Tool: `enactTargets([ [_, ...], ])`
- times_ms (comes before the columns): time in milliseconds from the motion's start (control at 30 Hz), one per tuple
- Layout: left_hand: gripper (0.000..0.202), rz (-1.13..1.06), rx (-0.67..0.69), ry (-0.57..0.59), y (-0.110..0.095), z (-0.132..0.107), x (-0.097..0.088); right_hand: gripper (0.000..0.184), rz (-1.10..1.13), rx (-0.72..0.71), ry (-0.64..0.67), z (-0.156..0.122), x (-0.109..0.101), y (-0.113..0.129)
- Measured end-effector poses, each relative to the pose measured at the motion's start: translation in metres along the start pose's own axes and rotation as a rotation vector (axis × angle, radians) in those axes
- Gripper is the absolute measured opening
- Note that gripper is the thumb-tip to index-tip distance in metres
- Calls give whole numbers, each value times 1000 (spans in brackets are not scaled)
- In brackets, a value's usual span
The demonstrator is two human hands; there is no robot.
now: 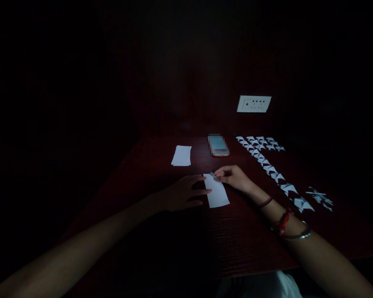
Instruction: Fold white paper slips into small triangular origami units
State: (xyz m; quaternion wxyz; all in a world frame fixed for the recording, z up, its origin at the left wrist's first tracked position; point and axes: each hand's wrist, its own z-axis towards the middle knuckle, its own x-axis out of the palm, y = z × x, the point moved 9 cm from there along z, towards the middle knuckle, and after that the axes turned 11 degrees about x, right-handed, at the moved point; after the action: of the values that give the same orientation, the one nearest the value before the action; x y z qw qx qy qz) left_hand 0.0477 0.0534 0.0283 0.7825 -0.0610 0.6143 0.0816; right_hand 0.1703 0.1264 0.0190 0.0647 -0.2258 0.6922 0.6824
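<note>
A white sheet of paper (218,194) lies on the dark red table in front of me, its far right corner lifted and folded over. My right hand (234,178) pinches that corner between thumb and fingers. Spread fingers of my left hand (186,192) reach onto the paper's left edge, resting there without gripping. Beyond the left hand lies a stack of white paper sheets (182,156), slightly uneven at the edges.
A phone (219,145) with a lit screen lies behind the paper. Folded white paper pieces (270,169) stand in rows at the right, with thin paper scraps (320,198) beside them. A socket panel (254,104) is on the back wall. The table's front edge (261,273) is near me.
</note>
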Motion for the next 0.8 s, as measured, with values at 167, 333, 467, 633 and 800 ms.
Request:
enactTargets([
  [167, 44, -1, -26, -8, 2, 0, 1, 23, -182, -102, -51, 0, 0, 2],
  [333, 47, 2, -62, -34, 6, -3, 2, 23, -315, -193, -35, -10, 2, 15],
  [467, 46, 9, -77, -36, 8, -2, 1, 30, -556, -459, 81, -29, 21, 40],
  [633, 45, -19, -111, -45, 11, -3, 2, 33, -731, -593, 127, -37, 30, 45],
  [800, 45, -39, -149, -89, 17, -6, 2, 34, -757, -600, 143, -37, 33, 44],
])
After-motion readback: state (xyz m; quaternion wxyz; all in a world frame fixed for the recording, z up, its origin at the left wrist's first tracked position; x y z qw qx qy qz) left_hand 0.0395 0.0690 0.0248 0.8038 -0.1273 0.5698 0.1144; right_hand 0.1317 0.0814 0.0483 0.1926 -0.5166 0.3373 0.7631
